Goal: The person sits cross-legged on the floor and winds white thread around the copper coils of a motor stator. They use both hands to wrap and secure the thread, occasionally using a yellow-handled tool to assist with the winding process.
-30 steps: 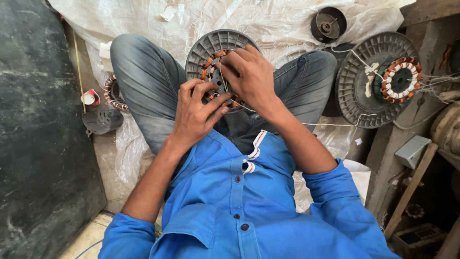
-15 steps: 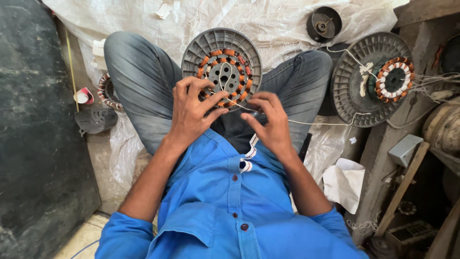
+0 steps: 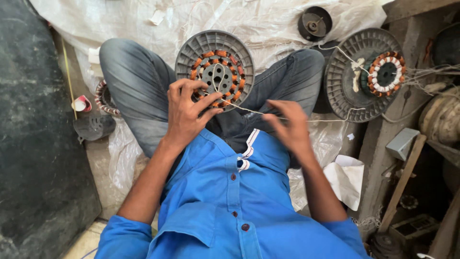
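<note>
Two hands busy: left hand [image 3: 189,115] fingers pinch the grey ribbed round stator w/ copper coils [image 3: 214,68], frame centre top; right hand [image 3: 287,127] half-open, blurry, pulling thin white thread [image 3: 244,111]. Lacing looks partway done imo.

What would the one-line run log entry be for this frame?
left hand: gripping grey stator disc in lap | right hand: pulling white thread taut from copper windings | second stator disc: at right

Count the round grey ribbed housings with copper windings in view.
2. One housing rests on the lap, steadied by the left hand; the other housing lies right of the knee. A smaller winding ring lies left; more may be hidden.
</note>
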